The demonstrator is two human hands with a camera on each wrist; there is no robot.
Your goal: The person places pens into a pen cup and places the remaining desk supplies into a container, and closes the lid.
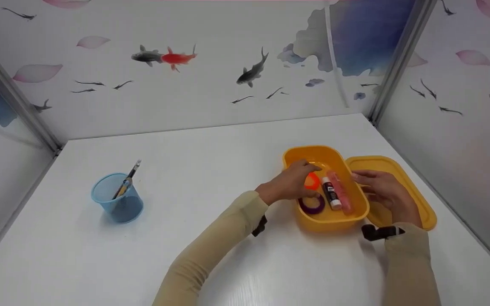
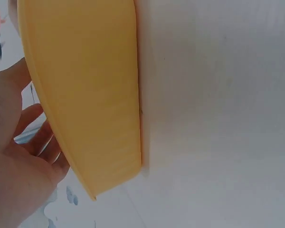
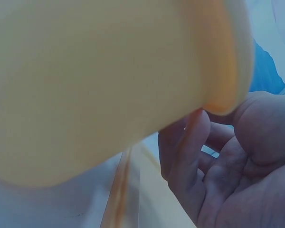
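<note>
A yellow plastic box (image 1: 355,199) stands on the table at the right. Inside it lie an orange ring (image 1: 312,181), a purple ring (image 1: 313,209), a glue stick (image 1: 331,193) with a dark label, and a long pink item (image 1: 340,192). My left hand (image 1: 292,180) reaches over the box's left rim, thumb and fingers spread around the orange ring; no grip on it shows. On the opposite side, my right hand (image 1: 385,191) touches the box's right rim with its fingertips, above the yellow lid (image 1: 381,163). The left wrist view shows mostly the box's outer wall (image 2: 85,95).
A light blue mesh cup (image 1: 119,199) with pens (image 1: 128,182) in it stands at the left of the white table (image 1: 211,170). Patterned panels (image 1: 211,97) with fish rise at the back and both sides.
</note>
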